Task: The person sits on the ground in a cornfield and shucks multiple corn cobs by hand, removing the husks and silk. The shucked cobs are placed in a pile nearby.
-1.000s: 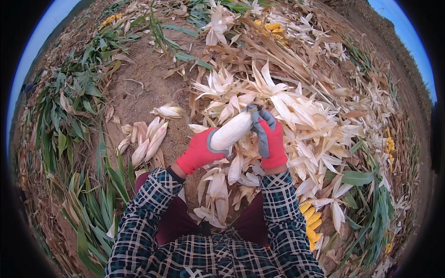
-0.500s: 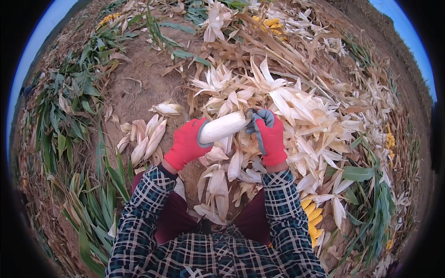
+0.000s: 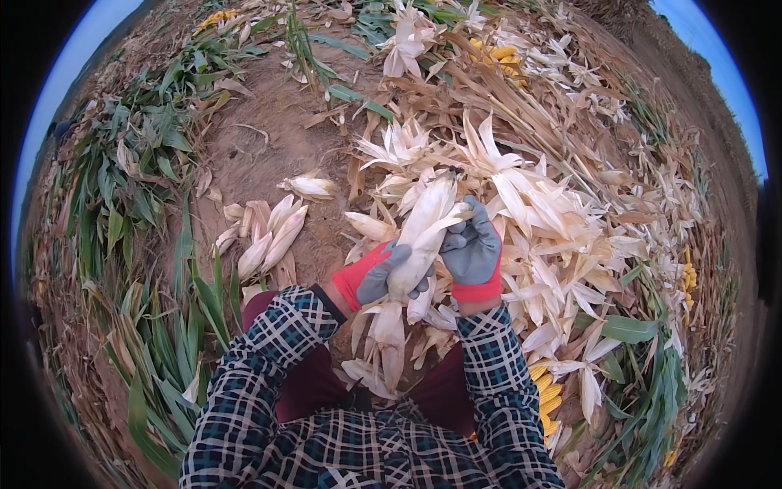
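Where husks [image 3: 570,244] litter soil [image 3: 261,114] | left fingers [image 3: 394,259] hold corn [image 3: 430,204] | blue sky [image 3: 90,49]

My left fingers [image 3: 394,259], red-and-grey gloved, are gripping a long, pale-husked corn ear [image 3: 422,208]; my right fingers [image 3: 459,237], gloved alike, are pinching its loose, creamy husk strip [image 3: 444,222] above dry, whitish husks [image 3: 525,204].

"How's the light?"

"Soft, even daylight; shadows beneath the loose corn husks [image 3: 538,236] are faint; the pale husk-wrapped corn ear [image 3: 422,236] reads bright, the maroon trousers [image 3: 308,391] dark."

"Distortion?"

"Strong; the field curves at the rim, below bent strips of blue sky [image 3: 702,37]; black fills the corners."

"Focus?"

"The plaid sleeves [image 3: 261,359] look fairly crisp; detail softens outward; far stubble smears."
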Demonstrator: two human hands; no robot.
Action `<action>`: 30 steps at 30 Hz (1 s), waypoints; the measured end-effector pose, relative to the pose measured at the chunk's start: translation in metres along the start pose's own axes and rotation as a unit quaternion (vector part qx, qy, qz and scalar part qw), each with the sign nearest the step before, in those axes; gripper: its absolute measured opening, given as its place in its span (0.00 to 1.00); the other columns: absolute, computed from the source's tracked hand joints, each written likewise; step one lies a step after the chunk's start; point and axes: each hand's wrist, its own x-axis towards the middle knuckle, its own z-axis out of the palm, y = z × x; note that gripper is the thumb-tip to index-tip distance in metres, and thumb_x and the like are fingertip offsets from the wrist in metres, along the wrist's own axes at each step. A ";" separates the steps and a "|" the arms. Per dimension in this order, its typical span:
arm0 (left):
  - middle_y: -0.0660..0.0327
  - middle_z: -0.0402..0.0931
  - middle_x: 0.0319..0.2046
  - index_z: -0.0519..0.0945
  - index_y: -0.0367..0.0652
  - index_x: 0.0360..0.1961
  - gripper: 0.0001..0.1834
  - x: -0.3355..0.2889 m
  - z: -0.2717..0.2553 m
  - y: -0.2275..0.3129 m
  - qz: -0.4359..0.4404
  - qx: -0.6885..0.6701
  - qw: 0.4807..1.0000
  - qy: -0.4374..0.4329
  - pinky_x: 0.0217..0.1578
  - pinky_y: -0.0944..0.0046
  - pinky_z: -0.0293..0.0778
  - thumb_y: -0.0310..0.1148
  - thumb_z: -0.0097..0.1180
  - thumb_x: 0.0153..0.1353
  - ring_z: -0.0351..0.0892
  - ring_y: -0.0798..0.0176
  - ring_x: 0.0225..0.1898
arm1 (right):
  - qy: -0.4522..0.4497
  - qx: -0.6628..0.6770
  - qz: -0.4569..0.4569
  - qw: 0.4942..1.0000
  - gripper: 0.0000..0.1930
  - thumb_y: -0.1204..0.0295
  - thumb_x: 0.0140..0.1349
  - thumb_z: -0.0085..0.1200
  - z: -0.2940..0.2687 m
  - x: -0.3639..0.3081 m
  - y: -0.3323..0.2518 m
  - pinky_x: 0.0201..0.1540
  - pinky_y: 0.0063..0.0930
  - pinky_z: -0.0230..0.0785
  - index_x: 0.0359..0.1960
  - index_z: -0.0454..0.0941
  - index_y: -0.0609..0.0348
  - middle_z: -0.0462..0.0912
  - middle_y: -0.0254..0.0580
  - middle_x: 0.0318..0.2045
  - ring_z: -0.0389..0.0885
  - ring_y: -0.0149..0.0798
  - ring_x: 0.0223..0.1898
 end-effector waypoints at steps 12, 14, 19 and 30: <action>0.49 0.80 0.39 0.66 0.40 0.63 0.43 0.001 -0.018 0.037 0.066 -0.335 0.935 -0.100 0.24 0.61 0.83 0.66 0.50 0.61 0.85 0.54 0.31 | 0.052 -0.387 -0.031 0.920 0.08 0.70 0.69 0.51 0.028 -0.012 0.013 0.33 0.24 0.75 0.42 0.73 0.62 0.84 0.41 0.31 0.81 0.30 0.27; 0.47 0.80 0.41 0.67 0.37 0.62 0.42 0.000 -0.024 0.040 0.095 -0.234 0.967 -0.038 0.18 0.67 0.78 0.65 0.49 0.63 0.83 0.56 0.29 | 0.035 -0.388 -0.020 0.921 0.06 0.72 0.68 0.51 0.028 -0.014 0.013 0.32 0.24 0.75 0.42 0.73 0.61 0.84 0.42 0.31 0.81 0.30 0.26; 0.49 0.80 0.41 0.70 0.41 0.60 0.36 -0.003 -0.028 0.036 0.132 -0.199 0.971 0.035 0.28 0.64 0.81 0.61 0.51 0.64 0.84 0.58 0.33 | -0.015 -0.401 0.043 0.915 0.09 0.69 0.66 0.54 0.042 -0.031 0.019 0.26 0.25 0.72 0.40 0.73 0.61 0.83 0.47 0.31 0.79 0.34 0.24; 0.57 0.81 0.40 0.77 0.37 0.48 0.20 0.000 -0.013 0.021 0.058 -0.100 0.989 0.095 0.42 0.64 0.79 0.43 0.56 0.66 0.82 0.64 0.39 | -0.065 -0.364 0.126 0.920 0.06 0.71 0.67 0.54 0.046 -0.040 0.025 0.28 0.21 0.72 0.39 0.74 0.60 0.82 0.40 0.30 0.80 0.30 0.26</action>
